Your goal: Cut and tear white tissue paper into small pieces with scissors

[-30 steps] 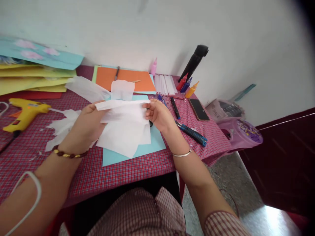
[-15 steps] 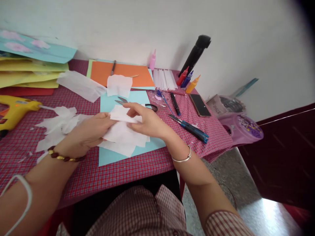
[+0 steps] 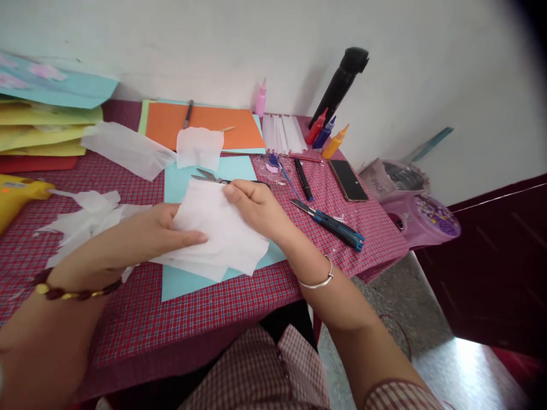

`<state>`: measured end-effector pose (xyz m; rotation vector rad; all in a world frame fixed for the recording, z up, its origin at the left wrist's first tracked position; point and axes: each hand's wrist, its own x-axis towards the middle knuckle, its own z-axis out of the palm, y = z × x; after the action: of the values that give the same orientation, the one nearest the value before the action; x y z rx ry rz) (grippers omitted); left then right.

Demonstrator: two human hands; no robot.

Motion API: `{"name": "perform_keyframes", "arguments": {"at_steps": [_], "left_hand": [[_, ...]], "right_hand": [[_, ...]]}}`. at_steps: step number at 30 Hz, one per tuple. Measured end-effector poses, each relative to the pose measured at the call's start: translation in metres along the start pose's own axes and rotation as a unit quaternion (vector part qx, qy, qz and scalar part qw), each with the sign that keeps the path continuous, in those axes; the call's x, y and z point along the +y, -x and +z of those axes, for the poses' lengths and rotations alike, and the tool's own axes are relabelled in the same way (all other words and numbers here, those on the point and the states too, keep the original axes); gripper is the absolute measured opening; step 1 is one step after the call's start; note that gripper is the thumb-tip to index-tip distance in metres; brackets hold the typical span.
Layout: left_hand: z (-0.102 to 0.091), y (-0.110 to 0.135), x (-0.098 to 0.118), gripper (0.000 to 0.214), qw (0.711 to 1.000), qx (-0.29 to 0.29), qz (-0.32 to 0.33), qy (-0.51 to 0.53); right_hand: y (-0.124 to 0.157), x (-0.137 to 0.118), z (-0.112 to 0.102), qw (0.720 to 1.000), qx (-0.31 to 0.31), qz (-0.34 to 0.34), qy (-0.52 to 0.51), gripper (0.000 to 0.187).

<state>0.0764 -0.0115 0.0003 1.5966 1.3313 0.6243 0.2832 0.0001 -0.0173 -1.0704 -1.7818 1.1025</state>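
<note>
Between my hands is a piece of thin white tissue paper (image 3: 213, 219), spread over more white sheets on a light blue sheet (image 3: 179, 285). My left hand (image 3: 158, 230) grips its left side, thumb on top and fingers partly hidden beneath. With thumb and bent fingers, my right hand (image 3: 256, 206) pinches the upper right edge. Scissors (image 3: 207, 176) lie just behind the paper, their handles mostly covered by my right hand. Torn white tissue pieces (image 3: 96, 208) are heaped beyond my left forearm.
A yellow glue gun (image 3: 23, 196) lies at the far left. To the right are a utility knife (image 3: 333, 226), a black marker (image 3: 303, 179), a phone (image 3: 348, 180) and paint bottles (image 3: 335, 142). Orange paper (image 3: 235, 119) and white strips (image 3: 284, 134) lie behind.
The white paper, folded narrow before, is now spread wider and faces me. My right hand has closed on its upper edge, and my left thumb has come down onto its face.
</note>
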Motion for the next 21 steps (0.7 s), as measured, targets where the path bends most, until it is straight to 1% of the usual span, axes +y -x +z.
{"name": "perform_keyframes", "arguments": {"at_steps": [3,5,8,9,10,13,15,17,19,21], "left_hand": [[0.001,-0.001,-0.001,0.033,0.995,-0.055,-0.042,0.067],[0.003,-0.003,-0.003,0.03,0.994,0.0,-0.014,0.112],[0.007,-0.007,-0.009,0.021,0.988,0.089,0.019,0.123],[0.009,-0.008,-0.01,0.021,0.987,0.107,0.027,0.119],[0.01,-0.009,-0.011,0.021,0.987,0.109,0.037,0.111],[0.012,-0.011,-0.008,0.023,0.993,0.066,0.083,0.059],[0.012,-0.012,-0.004,0.022,0.993,0.036,0.11,0.014],[0.012,-0.015,-0.002,0.019,0.993,0.025,0.114,-0.007],[0.012,-0.019,-0.004,0.017,0.995,0.01,0.103,0.01],[0.012,-0.021,-0.008,0.02,0.993,-0.015,0.09,0.075]], "right_hand": [[-0.002,0.004,0.002,1.0,-0.002,0.007,0.009,0.042],[-0.003,0.007,0.004,1.0,-0.02,0.003,0.013,0.045],[-0.003,0.009,0.006,0.999,-0.049,-0.014,0.01,0.046],[-0.002,0.009,0.007,0.998,-0.054,-0.015,0.005,0.045],[-0.001,0.008,0.008,0.998,-0.057,-0.013,-0.001,0.042],[0.001,0.007,0.013,0.998,-0.056,0.008,-0.016,0.033],[0.002,0.009,0.017,0.998,-0.05,0.03,-0.022,0.036],[0.001,0.012,0.018,0.996,-0.054,0.054,-0.04,0.04],[0.0,0.016,0.018,0.993,-0.068,0.068,-0.064,0.04],[0.0,0.019,0.016,0.992,-0.07,0.068,-0.085,0.039]]}}
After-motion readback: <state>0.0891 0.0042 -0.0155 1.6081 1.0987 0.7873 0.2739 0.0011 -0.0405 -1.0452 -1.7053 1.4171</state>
